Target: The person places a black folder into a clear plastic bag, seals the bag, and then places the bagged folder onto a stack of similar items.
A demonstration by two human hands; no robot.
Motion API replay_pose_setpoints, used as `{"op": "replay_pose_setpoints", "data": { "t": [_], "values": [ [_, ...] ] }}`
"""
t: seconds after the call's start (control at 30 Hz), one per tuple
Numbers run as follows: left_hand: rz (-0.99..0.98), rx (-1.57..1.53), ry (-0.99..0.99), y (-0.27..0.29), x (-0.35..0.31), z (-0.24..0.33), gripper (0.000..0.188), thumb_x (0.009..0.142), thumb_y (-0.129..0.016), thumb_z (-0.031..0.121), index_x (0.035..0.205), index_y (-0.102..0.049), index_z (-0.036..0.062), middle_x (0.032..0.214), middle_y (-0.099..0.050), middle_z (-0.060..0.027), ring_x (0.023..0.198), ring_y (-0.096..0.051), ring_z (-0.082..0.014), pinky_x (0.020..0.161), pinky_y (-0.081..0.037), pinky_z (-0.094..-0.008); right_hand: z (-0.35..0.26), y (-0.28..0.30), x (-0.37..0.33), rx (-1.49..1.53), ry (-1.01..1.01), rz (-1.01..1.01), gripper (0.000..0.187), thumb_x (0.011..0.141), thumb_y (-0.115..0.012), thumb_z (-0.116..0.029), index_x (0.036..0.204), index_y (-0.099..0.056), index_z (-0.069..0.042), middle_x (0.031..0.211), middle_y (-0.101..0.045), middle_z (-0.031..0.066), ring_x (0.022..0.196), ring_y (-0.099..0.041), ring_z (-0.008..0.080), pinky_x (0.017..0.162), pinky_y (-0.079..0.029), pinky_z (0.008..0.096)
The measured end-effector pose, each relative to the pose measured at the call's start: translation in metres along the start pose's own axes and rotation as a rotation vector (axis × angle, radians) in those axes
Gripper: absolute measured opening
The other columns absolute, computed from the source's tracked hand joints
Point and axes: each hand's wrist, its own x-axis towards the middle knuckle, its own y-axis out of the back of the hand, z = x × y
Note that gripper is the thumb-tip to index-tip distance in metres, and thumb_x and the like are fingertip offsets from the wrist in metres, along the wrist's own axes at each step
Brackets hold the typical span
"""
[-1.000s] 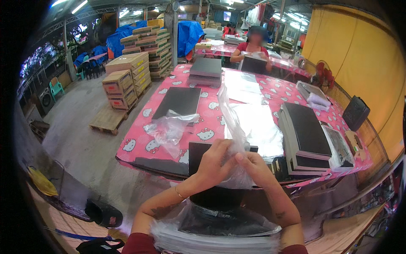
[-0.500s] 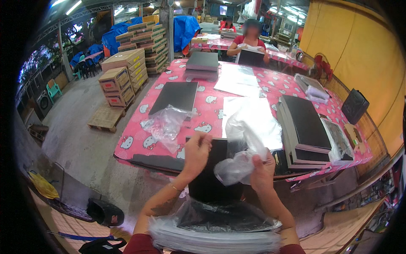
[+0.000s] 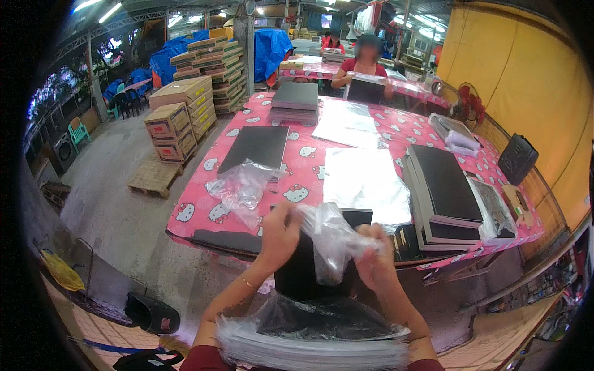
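A crumpled clear plastic bag (image 3: 331,238) stretches between my two hands. My left hand (image 3: 281,235) pinches one end of it, and my right hand (image 3: 375,255) is closed round the bunched other end. Behind the bag, a black flat item like a book or board (image 3: 296,267) stands at the table's near edge, partly hidden by the bag and my hands. Close to my body, between my forearms, lies a stack of clear plastic bags (image 3: 314,351). Another loose plastic bag (image 3: 238,188) lies left of my hands, overlapping a black-covered book (image 3: 258,146).
The pink patterned table (image 3: 204,179) carries shiny clear sheets (image 3: 365,179), a thick pile of black-covered books (image 3: 445,185) at right and another stack (image 3: 294,99) farther back. Across it a person (image 3: 365,65) holds a black item. Cartons (image 3: 167,127) and a pallet (image 3: 154,178) stand left.
My left hand has come down and taken hold of the bag, which my right hand held alone before. The bag is now drawn across between both hands.
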Motion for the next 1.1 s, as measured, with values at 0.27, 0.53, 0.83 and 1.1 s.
{"op": "replay_pose_setpoints", "data": {
  "t": [0.27,0.53,0.83,1.1],
  "values": [
    [-0.166,-0.447,0.361,0.057,-0.009,-0.044,0.01,0.078,-0.064,0.007,0.079,-0.055,0.0023,0.085,-0.057,-0.009,0.085,-0.057,-0.0157,0.073,-0.045,-0.0315,-0.05,0.036,0.001,0.158,-0.173,-0.087,0.03,0.087,-0.059,-0.007,0.115,-0.048,-0.01,0.088,-0.053,0.001,0.066,-0.05,0.0062,0.054,-0.042,0.0206],
    [-0.717,0.715,-0.225,0.034,0.036,0.03,0.02,0.078,-0.066,0.02,0.084,-0.068,0.0017,0.113,-0.058,-0.0224,0.101,-0.057,-0.0362,0.087,-0.044,-0.0437,-0.074,-0.069,0.021,-1.967,0.022,-0.364,0.04,0.088,-0.059,-0.04,0.09,-0.066,0.0,0.09,-0.059,0.021,0.079,-0.064,0.0341,0.065,-0.052,0.0413],
    [-0.521,-0.668,0.226,0.096,0.025,0.02,0.032,0.084,-0.063,0.03,0.083,-0.065,-0.002,0.082,-0.062,-0.0105,0.068,-0.06,-0.0164,0.065,-0.049,-0.0288,-0.107,0.057,0.011,-1.739,-0.244,-0.303,0.05,0.081,-0.061,-0.053,0.085,-0.068,-0.003,0.088,-0.064,0.0118,0.082,-0.063,0.0305,0.067,-0.048,0.0424],
    [-0.78,-0.68,0.061,0.053,0.004,0.004,0.018,0.091,-0.056,0.017,0.096,-0.06,0.0001,0.091,-0.058,-0.0034,0.088,-0.055,-0.0127,0.075,-0.045,-0.0278,-0.079,0.124,-0.028,-0.26,-0.51,-0.316,0.045,0.084,-0.065,-0.031,0.116,-0.057,-0.001,0.119,-0.057,0.0108,0.103,-0.059,0.0248,0.085,-0.049,0.0375]
  ]
}}
